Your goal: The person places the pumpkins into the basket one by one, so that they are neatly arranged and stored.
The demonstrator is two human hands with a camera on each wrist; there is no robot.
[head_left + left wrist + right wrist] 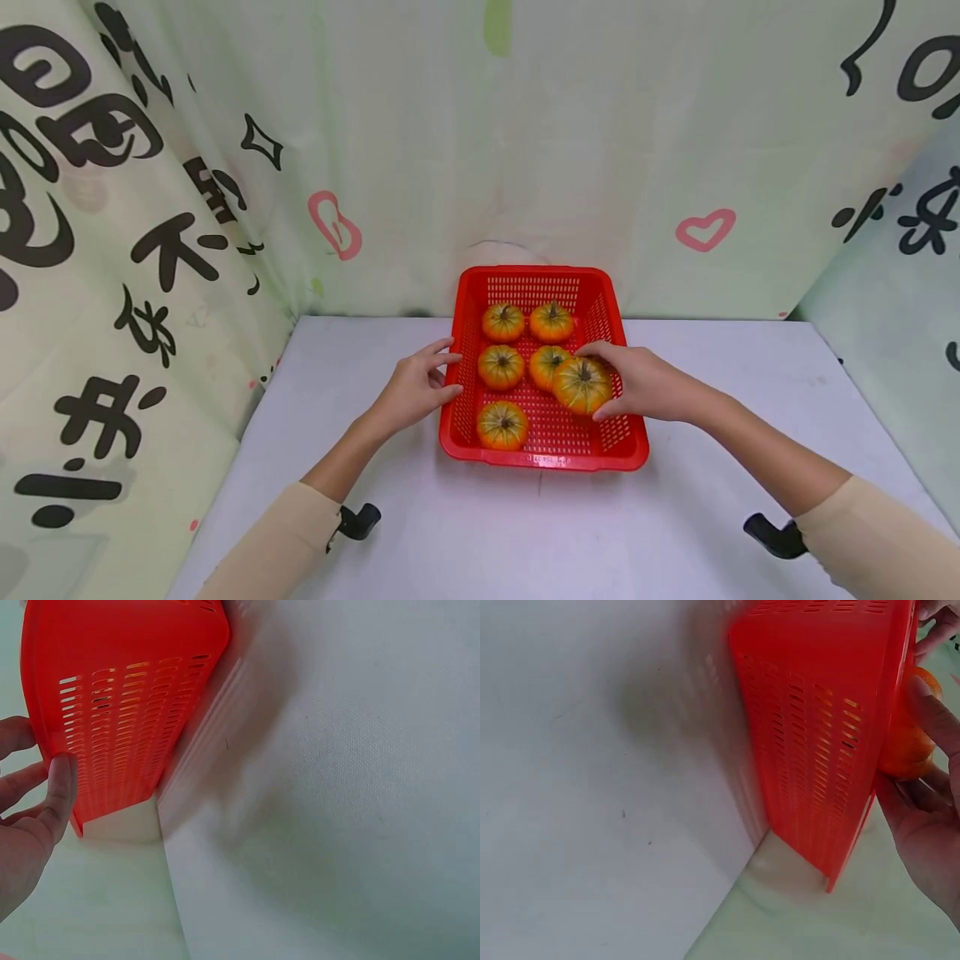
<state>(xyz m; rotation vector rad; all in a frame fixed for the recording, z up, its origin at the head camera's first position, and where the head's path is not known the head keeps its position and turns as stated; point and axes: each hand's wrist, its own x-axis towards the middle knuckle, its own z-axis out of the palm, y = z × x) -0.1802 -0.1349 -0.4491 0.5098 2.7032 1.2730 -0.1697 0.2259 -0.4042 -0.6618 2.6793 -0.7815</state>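
Note:
In the head view, a red plastic basket holds several small orange pumpkins with darker ribs, such as one at the front left. My right hand grips a pumpkin at the basket's right side, fingers behind it and thumb in front. That pumpkin partly covers another pumpkin. The right wrist view shows the gripped pumpkin at the rim level. My left hand touches the basket's left rim with spread fingers and thumb. In the left wrist view its thumb lies against the outer wall.
The basket stands on a white table near its back edge. Behind and at both sides hangs a pale green curtain with black writing and pink hearts. Black straps with mounts sit by both sleeves.

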